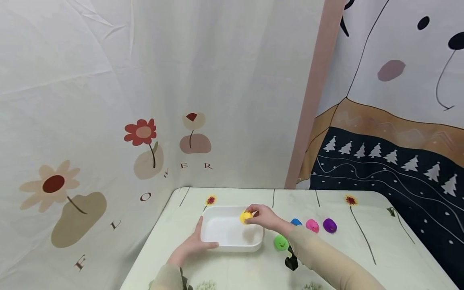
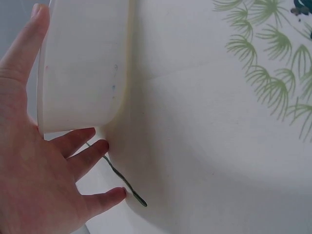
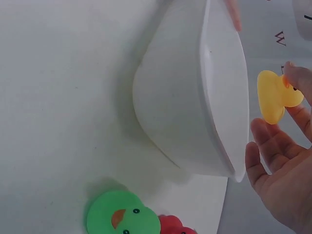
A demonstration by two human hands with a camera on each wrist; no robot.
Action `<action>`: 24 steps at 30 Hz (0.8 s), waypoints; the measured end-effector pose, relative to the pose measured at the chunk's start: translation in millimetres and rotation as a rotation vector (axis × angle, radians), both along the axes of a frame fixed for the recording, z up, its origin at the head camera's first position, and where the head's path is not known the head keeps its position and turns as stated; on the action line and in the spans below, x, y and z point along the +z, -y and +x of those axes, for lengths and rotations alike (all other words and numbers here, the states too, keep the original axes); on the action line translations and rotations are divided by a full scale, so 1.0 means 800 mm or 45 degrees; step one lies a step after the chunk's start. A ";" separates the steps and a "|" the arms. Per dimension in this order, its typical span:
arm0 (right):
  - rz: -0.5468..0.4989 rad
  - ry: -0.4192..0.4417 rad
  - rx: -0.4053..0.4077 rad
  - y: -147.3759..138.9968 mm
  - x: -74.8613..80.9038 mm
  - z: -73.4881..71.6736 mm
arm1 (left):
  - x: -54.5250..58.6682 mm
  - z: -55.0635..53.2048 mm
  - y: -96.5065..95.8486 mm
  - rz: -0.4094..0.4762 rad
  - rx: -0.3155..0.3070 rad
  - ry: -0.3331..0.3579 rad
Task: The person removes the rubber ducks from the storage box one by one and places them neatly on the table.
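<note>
A white rectangular tub (image 1: 232, 235) stands on the table. My left hand (image 1: 193, 243) rests against its near left corner, thumb along the front rim and the other fingers spread along the left side; in the left wrist view those fingers (image 2: 80, 161) are mostly straight. Over the tub's right part, my right hand (image 1: 262, 217) pinches a yellow rubber duck (image 1: 245, 217) between thumb and fingertips. The right wrist view shows the duck (image 3: 275, 97) above the rim level, with the lower fingers loosely bent beside the tub wall (image 3: 170, 97).
Right of the tub sit a green duck toy (image 1: 280, 242), a blue toy (image 1: 296, 222), a pink one (image 1: 312, 225) and a purple one (image 1: 330, 225). A red toy (image 3: 175, 226) shows partly in the right wrist view. Printed curtains (image 1: 235, 100) hang behind the table.
</note>
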State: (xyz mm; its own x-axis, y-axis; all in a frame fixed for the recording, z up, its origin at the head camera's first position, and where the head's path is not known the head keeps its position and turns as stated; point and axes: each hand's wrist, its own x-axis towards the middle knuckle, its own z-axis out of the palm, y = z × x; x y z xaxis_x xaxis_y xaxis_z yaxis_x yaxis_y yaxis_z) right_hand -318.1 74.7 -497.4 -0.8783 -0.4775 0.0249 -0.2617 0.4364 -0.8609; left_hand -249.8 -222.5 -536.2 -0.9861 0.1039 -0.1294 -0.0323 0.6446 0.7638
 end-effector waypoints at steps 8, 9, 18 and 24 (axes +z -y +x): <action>-0.061 0.017 -0.061 -0.024 0.021 -0.001 | 0.002 -0.001 0.000 -0.030 -0.001 0.023; -0.057 0.012 -0.074 -0.027 0.023 -0.001 | 0.002 0.000 0.000 -0.035 0.002 0.024; -0.033 0.032 -0.145 -0.050 0.029 -0.001 | 0.003 0.001 0.001 -0.030 0.003 0.011; 0.000 0.044 -0.141 -0.062 0.030 0.000 | 0.007 0.001 -0.001 -0.037 0.004 0.030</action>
